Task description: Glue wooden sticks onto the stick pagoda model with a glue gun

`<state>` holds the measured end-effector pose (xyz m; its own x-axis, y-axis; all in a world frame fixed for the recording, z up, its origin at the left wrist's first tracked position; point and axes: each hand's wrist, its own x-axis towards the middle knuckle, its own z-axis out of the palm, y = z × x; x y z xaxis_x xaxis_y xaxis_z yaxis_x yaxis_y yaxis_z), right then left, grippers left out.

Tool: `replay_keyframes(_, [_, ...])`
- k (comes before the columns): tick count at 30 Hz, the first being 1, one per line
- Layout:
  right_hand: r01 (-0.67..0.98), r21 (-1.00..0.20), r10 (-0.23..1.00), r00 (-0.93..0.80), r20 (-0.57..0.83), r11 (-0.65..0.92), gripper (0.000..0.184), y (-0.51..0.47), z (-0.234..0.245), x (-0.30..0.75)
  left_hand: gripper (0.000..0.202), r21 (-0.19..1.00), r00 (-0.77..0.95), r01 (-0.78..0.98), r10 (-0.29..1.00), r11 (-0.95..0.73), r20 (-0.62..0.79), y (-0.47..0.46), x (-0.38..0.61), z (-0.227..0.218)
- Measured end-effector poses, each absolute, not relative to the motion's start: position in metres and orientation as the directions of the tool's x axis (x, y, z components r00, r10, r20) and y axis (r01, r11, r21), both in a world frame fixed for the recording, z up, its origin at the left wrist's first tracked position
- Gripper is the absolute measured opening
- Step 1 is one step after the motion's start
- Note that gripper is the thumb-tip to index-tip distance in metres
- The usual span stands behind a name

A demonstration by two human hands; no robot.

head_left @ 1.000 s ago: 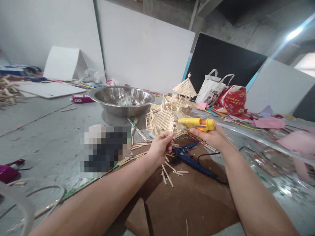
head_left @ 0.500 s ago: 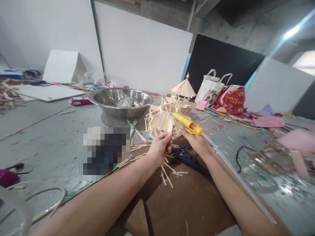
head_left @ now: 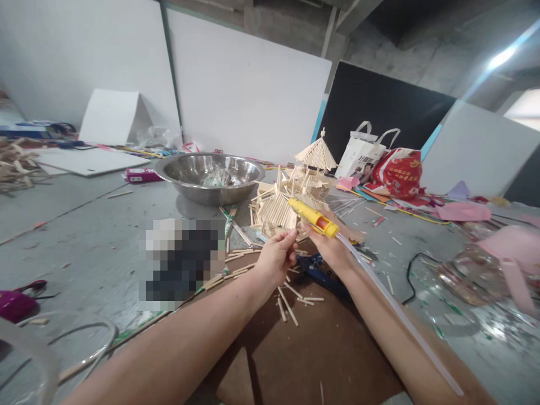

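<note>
A yellow hot glue gun (head_left: 312,216) is gripped in my right hand (head_left: 327,244), with a long clear glue stick (head_left: 392,306) trailing from its back end. Its nozzle points at the lower roof of a model pavilion (head_left: 274,211) built of thin wooden sticks. My left hand (head_left: 278,253) is closed in a pinch just in front of that roof; whatever lies between the fingertips is too small to make out. Beneath my hands are blue-handled pliers (head_left: 318,270) and loose cut sticks (head_left: 289,306) on a brown board (head_left: 304,349).
A steel basin (head_left: 211,194) with crumpled plastic inside stands left of the model. Bags (head_left: 396,171) and coloured paper lie behind it to the right. A clear container (head_left: 464,275) and black cable sit at right, a purple object (head_left: 19,304) at far left. A blurred patch covers something left of centre.
My right hand has moved the glue gun slightly left, its nozzle shifting across the roof. The left hand stays pinched at nearly the same spot. The whole view has shifted slightly.
</note>
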<state>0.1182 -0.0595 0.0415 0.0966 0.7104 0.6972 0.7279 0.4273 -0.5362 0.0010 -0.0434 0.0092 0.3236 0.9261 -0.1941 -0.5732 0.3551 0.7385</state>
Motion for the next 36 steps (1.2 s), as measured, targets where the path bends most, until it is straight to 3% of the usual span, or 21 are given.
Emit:
replay_keyframes(5, [0.728,-0.551,0.716,0.12,0.688,0.408,0.018,-0.055,0.034,0.121,0.022,0.741,0.347,-0.558,0.916,0.374,-0.201,-0.044,0.0,0.007])
replay_keyframes(14, [0.529,-0.747,0.807,0.179,0.562,0.403,0.03,-0.059,0.027,0.115,0.021,0.708,0.35,-0.581,0.909,0.402,-0.228,-0.041,0.001,0.004])
replay_keyframes(19, [0.431,-0.818,0.838,0.213,0.502,0.381,0.025,-0.059,0.025,0.112,0.018,0.695,0.356,-0.584,0.902,0.419,-0.244,-0.041,-0.001,0.006])
replay_keyframes(36, [0.538,-0.763,0.866,0.114,0.488,0.359,0.032,-0.059,0.02,0.115,0.024,0.683,0.346,-0.579,0.893,0.445,-0.288,-0.042,0.0,0.015])
